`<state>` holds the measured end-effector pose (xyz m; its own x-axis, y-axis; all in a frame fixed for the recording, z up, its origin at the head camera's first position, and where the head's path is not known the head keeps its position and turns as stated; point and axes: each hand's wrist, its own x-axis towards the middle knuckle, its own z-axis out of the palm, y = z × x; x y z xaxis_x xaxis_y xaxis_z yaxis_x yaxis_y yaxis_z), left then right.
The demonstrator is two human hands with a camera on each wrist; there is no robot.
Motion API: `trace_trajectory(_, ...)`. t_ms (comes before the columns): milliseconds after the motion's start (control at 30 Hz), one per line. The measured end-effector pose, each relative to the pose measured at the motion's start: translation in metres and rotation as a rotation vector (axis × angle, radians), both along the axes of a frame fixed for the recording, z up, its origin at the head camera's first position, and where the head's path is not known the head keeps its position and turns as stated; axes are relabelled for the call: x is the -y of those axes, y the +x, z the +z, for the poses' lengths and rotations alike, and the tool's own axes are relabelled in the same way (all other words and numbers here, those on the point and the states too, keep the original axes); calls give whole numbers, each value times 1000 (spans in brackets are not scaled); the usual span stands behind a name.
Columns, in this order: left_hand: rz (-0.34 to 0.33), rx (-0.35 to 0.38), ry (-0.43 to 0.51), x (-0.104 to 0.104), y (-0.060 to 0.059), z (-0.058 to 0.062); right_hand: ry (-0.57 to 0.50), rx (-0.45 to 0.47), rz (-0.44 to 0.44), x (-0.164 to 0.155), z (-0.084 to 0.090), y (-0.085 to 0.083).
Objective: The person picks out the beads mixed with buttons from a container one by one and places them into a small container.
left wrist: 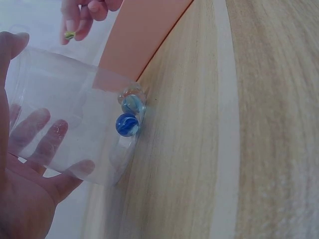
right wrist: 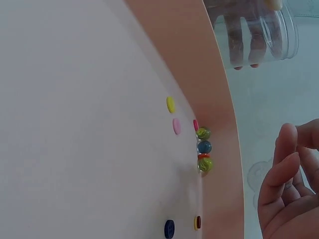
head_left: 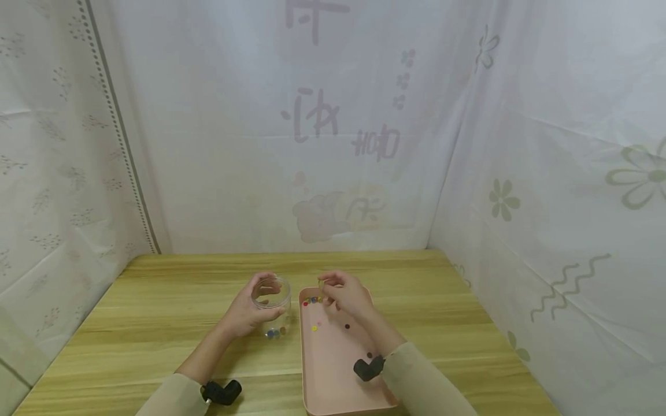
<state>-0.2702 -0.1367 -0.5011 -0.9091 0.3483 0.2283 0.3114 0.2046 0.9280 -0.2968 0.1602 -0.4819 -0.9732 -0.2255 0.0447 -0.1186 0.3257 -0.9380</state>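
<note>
A clear plastic jar (left wrist: 75, 119) stands on the table, its mouth upward. My left hand (head_left: 245, 314) grips it round the side. At the jar's bottom lie a blue swirled marble (left wrist: 127, 125), a pale blue one (left wrist: 130, 104) and a brownish one (head_left: 283, 330). Over the far end of a pink tray (head_left: 333, 375), my right hand (head_left: 351, 297) pinches a yellow-green marble (left wrist: 69, 35) between thumb and fingertips. Inside the tray, along its far wall, a blue marble (right wrist: 204, 147) sits between two green marbles (right wrist: 205, 165); the right wrist view hides the held marble.
Loose buttons lie in the tray: a yellow button (right wrist: 170, 104), a pink button (right wrist: 176, 126), a dark button (right wrist: 169, 229) and several others. The wooden table (head_left: 171, 306) is bounded by patterned curtains (head_left: 234, 173) at the back and sides.
</note>
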Motion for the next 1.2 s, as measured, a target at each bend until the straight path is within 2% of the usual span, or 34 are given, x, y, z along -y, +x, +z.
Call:
trace_trajectory(400,3,1,-1,0,0,0,-35,-16,-24,1,11,1)
trace_trajectory(733,5,-4,-2,0,-1,-1,-81,-9,-4,3,18,1)
trace_trajectory(1200,0,14,4,0,-2,-1,-77,-32,49,17,38,10)
